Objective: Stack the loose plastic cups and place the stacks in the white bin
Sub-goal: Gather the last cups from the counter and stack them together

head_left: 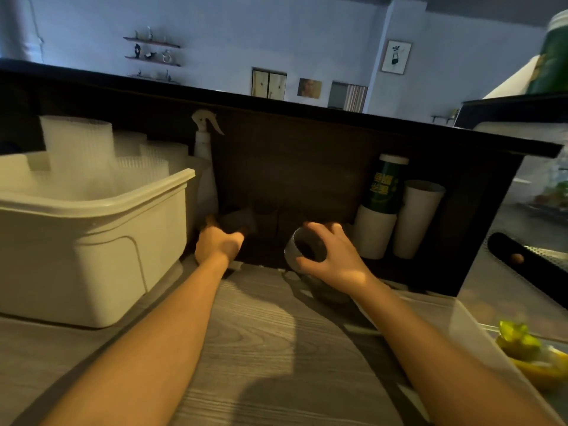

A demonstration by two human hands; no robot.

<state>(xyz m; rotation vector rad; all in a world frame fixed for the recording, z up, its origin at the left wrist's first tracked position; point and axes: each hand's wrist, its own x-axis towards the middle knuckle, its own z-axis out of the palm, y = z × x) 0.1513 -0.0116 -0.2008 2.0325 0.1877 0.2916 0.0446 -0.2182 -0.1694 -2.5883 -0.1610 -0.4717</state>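
My right hand (330,256) grips a clear plastic cup (302,249) by its rim, tilted so its mouth faces me, just above the wooden counter. My left hand (219,244) is curled around another clear cup (238,222) standing against the dark back panel. More clear cups (267,224) stand between the two hands, hard to make out in the shadow. The white bin (101,241) sits at the left and holds several upright stacks of translucent cups (80,149).
A white spray bottle (204,158) stands right behind the bin. Stacks of white and green paper cups (388,204) stand at the right against the panel. A clear container with lemon pieces (528,352) is at the lower right. The grey wood counter (261,333) lies under my arms.
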